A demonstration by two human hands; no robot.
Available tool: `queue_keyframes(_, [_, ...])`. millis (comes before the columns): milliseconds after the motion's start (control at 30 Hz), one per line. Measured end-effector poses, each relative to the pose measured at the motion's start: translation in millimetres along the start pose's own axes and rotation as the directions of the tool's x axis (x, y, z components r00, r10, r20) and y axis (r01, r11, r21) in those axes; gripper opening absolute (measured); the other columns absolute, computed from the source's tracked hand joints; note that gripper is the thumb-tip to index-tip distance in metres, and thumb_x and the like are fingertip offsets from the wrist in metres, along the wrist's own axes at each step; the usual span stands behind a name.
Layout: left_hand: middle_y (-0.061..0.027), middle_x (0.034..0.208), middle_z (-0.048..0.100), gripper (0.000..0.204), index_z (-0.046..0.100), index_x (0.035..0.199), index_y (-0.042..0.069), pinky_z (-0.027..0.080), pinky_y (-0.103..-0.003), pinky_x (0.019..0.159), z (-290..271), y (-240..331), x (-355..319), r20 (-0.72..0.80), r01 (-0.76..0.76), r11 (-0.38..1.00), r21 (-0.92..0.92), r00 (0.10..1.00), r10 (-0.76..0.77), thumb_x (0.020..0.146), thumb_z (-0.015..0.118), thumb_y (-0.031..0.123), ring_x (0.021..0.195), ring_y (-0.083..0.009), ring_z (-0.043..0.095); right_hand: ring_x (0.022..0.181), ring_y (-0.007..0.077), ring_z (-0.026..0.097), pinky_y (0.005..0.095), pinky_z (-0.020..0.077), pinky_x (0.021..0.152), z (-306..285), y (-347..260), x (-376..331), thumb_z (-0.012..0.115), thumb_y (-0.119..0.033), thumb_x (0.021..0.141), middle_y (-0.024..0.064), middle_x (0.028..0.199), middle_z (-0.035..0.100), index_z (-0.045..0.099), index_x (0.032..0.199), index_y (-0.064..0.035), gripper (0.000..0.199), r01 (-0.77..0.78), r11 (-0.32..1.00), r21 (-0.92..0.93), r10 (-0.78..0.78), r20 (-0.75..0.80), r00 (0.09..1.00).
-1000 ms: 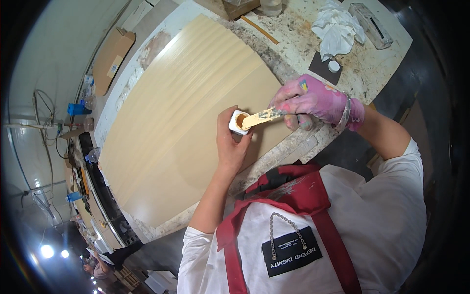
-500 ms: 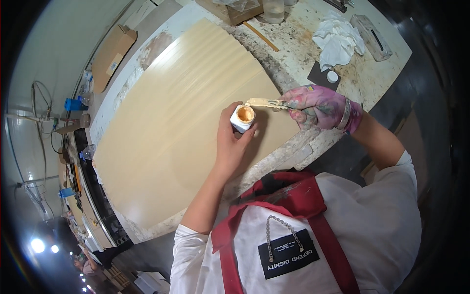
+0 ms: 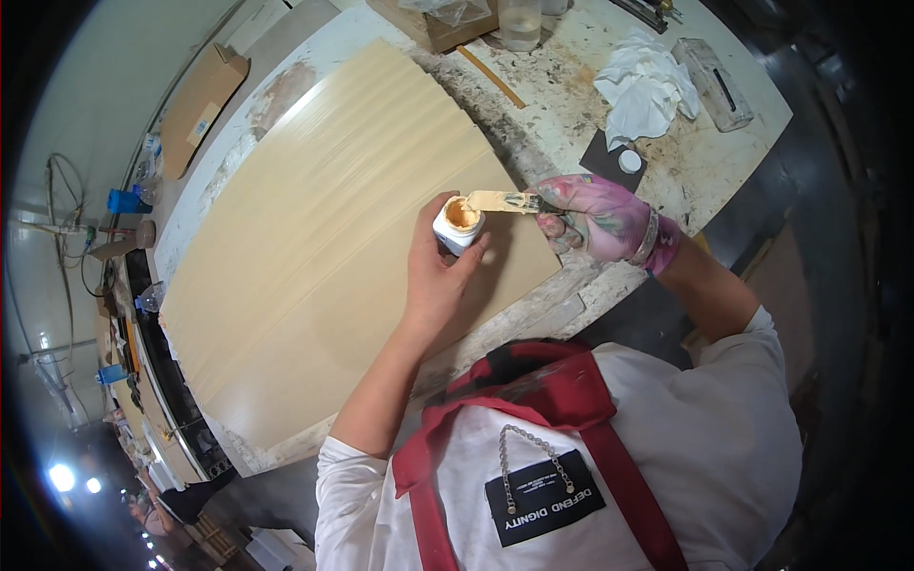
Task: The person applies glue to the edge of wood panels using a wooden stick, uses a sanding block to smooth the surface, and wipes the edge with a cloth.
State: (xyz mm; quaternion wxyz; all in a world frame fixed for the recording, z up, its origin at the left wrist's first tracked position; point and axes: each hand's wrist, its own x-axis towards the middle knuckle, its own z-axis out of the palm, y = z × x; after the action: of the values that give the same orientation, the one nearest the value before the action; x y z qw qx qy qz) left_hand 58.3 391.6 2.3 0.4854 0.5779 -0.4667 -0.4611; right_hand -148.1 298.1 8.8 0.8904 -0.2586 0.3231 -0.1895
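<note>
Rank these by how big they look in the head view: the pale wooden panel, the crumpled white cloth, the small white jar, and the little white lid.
1. Pale wooden panel
2. Crumpled white cloth
3. Small white jar, held in the left hand; it is nearer the camera, so its size is flattered
4. Little white lid

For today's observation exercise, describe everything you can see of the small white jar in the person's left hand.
The small white jar looks like opaque plastic, squat with rounded shoulders. It is open, with no lid on it, and holds tan-orange paste up near the rim. It stands roughly upright above the pale wooden panel, gripped around its lower body by the left hand. The paste-smeared blade of the spatula, held by the stained right hand, reaches into its mouth.
</note>
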Motion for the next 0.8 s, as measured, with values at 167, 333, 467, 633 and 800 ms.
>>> queue_keyframes(167, [-0.0076,0.108,0.052,0.053,0.039,0.127,0.005,0.048,-0.026,0.078,3,-2,5,0.004,-0.025,0.997,0.073,1.0,0.025,0.081,0.066,0.002,0.094,-0.0132,0.054,0.065,0.0105,0.05,0.0216,0.0399,0.055,-1,-10,5,0.046,-0.015,0.095,0.0057,0.08,0.055,0.051,0.118,-0.0028,0.026,0.003,1.0,0.031,-0.001,-0.079,0.997])
queue_keyframes(333, [-0.0072,0.109,0.051,0.052,0.039,0.127,0.006,0.049,-0.026,0.077,2,-2,-2,-0.019,0.038,0.999,0.013,0.999,-0.037,0.082,0.065,0.001,0.095,-0.0132,0.054,0.067,0.0094,0.056,0.0195,0.0444,0.055,-17,-52,9,0.056,-0.006,0.089,0.0081,0.088,0.064,0.059,0.111,0.0006,0.023,0.199,0.97,-0.139,-0.221,-0.166,0.961])
queue_keyframes(467, [-0.0067,0.11,0.05,0.052,0.039,0.127,0.006,0.049,-0.026,0.077,-1,-3,-7,-0.036,0.095,0.995,-0.011,0.995,-0.095,0.082,0.064,-0.001,0.096,-0.0134,0.054,0.069,0.0073,0.054,0.0192,0.0444,0.062,-30,-81,34,0.058,-0.004,0.084,0.0041,0.087,0.063,0.064,0.105,-0.0004,0.023,0.518,0.619,-0.59,-0.647,-0.009,0.762])
queue_keyframes(633, [-0.0074,0.113,0.049,0.052,0.041,0.125,0.005,0.045,-0.028,0.087,-3,-10,-6,-0.053,0.053,0.998,0.028,0.997,-0.052,0.08,0.066,0.0,0.102,-0.0155,0.052,0.075,0.0092,0.054,0.0236,0.0458,0.071,-35,-102,57,0.06,-0.006,0.082,0.0025,0.088,0.062,0.066,0.102,-0.001,0.022,0.591,0.258,-0.764,-0.622,0.337,0.707])
queue_keyframes(800, [-0.0085,0.113,0.049,0.053,0.043,0.123,0.003,0.041,-0.029,0.092,-4,-18,-5,-0.053,0.051,0.998,0.021,0.997,-0.05,0.077,0.07,0.002,0.105,-0.018,0.051,0.082,0.0132,0.059,0.0255,0.0466,0.074,-29,-110,65,0.06,-0.01,0.085,0.0057,0.091,0.064,0.066,0.101,-0.0029,0.019,0.492,0.125,-0.862,-0.549,0.353,0.758])
